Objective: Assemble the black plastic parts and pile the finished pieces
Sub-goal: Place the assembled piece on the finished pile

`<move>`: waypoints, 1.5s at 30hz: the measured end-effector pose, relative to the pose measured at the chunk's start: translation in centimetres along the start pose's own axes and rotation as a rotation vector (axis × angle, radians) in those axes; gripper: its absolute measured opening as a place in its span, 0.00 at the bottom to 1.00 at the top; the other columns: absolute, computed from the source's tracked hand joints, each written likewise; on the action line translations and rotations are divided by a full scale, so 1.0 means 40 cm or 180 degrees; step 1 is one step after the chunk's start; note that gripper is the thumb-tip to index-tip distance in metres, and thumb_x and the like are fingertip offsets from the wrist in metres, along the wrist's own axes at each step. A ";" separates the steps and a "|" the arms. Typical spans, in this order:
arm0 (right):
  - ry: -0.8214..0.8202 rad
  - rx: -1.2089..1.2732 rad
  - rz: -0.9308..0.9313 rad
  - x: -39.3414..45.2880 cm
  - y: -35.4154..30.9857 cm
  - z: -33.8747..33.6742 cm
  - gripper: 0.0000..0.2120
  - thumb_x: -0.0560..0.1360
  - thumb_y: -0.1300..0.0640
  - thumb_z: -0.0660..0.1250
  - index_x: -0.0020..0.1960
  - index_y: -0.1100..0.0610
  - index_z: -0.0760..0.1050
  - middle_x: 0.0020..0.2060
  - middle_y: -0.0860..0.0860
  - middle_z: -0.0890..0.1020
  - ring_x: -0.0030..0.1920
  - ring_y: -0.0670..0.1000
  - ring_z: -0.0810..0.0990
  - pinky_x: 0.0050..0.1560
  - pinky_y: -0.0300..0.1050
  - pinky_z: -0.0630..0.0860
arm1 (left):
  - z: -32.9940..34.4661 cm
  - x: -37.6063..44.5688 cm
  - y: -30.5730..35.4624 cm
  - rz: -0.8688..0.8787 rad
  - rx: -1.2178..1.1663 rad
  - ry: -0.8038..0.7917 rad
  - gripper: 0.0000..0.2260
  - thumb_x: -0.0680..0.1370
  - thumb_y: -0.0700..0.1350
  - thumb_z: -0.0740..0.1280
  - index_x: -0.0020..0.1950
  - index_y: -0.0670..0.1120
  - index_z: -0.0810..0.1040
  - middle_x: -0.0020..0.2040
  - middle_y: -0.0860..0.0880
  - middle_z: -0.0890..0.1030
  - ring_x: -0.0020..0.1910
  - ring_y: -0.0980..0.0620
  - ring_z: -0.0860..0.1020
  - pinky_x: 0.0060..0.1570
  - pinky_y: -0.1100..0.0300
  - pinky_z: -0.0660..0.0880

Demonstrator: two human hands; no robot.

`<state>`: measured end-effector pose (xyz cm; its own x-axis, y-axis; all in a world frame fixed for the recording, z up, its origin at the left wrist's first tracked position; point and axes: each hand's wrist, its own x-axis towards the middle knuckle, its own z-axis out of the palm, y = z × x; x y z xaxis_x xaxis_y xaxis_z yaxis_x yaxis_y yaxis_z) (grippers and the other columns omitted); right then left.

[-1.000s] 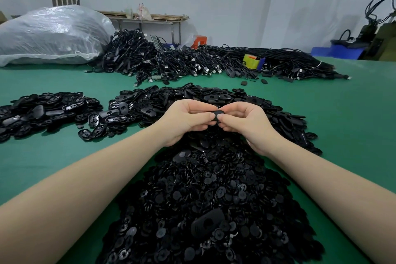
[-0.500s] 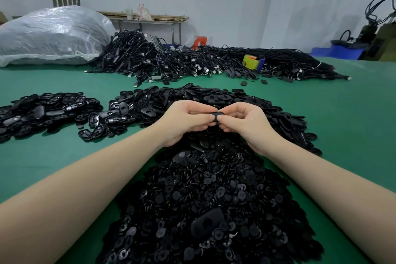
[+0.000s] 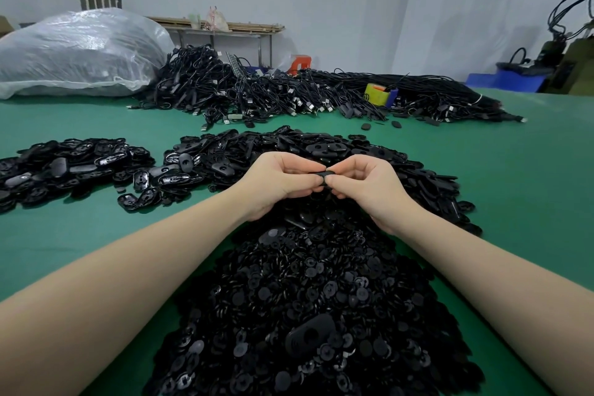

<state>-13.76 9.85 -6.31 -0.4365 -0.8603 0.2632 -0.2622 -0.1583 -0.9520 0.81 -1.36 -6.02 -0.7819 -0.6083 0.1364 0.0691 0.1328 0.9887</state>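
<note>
Head view shows both hands raised above the worktop [image 3: 514, 190], meeting over the gap between two black heaps. The left hand [image 3: 283, 183] and right hand [image 3: 369, 185] each have fingers curled in, and their fingertips pinch one small black part [image 3: 325, 175] between them. So both grips are closed tight on the same piece, with no slack to spare.

The part sits well above the near heap of discs [image 3: 305, 315], in front of the far heap of shells [image 3: 321, 151]. Its long axis runs roughly left to right, from one hand toward the other, lying about level. Most of it is hidden by fingers, so which face is up, or whether two pieces are already mated, I cannot tell.

Risks, as I judge them: the hold is by fingertips alone, so a hard squeeze off-centre could flip the part out, and it would vanish among identical pieces below. If a disc is being pressed in tilted, it may jam or seat half-way. A finished piece dropped short would also mix with the raw heaps instead of reaching the left pile [image 3: 64, 164], which may be the finished stock.
</note>
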 end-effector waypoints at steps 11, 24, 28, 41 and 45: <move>-0.0011 0.0554 0.0167 -0.002 -0.008 -0.001 0.04 0.76 0.59 0.71 0.45 0.57 0.83 0.37 0.52 0.86 0.37 0.47 0.83 0.40 0.38 0.80 | -0.014 0.005 0.084 -0.0236 0.0793 0.0034 0.09 0.75 0.36 0.72 0.48 0.50 0.83 0.41 0.50 0.87 0.42 0.58 0.85 0.39 0.69 0.78; 0.0244 0.1084 0.0553 0.000 -0.025 -0.004 0.14 0.81 0.49 0.63 0.50 0.58 0.83 0.37 0.54 0.85 0.36 0.50 0.83 0.38 0.39 0.80 | -0.480 -0.068 0.100 -0.0754 0.3085 0.3320 0.12 0.76 0.34 0.66 0.57 0.39 0.83 0.58 0.35 0.81 0.55 0.37 0.78 0.62 0.49 0.73; 0.0225 0.1055 0.0553 -0.001 -0.024 -0.004 0.14 0.81 0.49 0.63 0.51 0.58 0.82 0.37 0.54 0.85 0.37 0.50 0.82 0.39 0.39 0.80 | -0.484 -0.073 0.076 -0.1921 0.3503 0.2965 0.17 0.75 0.39 0.68 0.64 0.39 0.77 0.65 0.34 0.74 0.61 0.32 0.73 0.63 0.44 0.71; 0.0184 0.0950 0.0484 -0.006 -0.028 -0.004 0.12 0.80 0.51 0.64 0.48 0.57 0.83 0.37 0.54 0.85 0.37 0.50 0.82 0.39 0.39 0.80 | -0.267 0.010 0.186 -0.0901 0.4507 0.0118 0.08 0.72 0.54 0.76 0.48 0.53 0.82 0.47 0.54 0.83 0.47 0.52 0.81 0.56 0.56 0.77; 0.0181 0.0938 0.0484 -0.005 -0.026 -0.003 0.11 0.80 0.52 0.64 0.47 0.56 0.83 0.36 0.53 0.85 0.37 0.50 0.82 0.39 0.39 0.80 | -0.270 0.023 0.142 -0.1169 0.4543 -0.0020 0.11 0.71 0.53 0.77 0.49 0.52 0.81 0.47 0.50 0.84 0.42 0.47 0.83 0.48 0.52 0.81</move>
<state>-13.51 10.27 -5.35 -0.5012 -0.8577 0.1150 0.0662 -0.1705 -0.9831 7.17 -9.62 0.41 -0.6229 -0.7749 -0.1070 -0.7822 0.6192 0.0694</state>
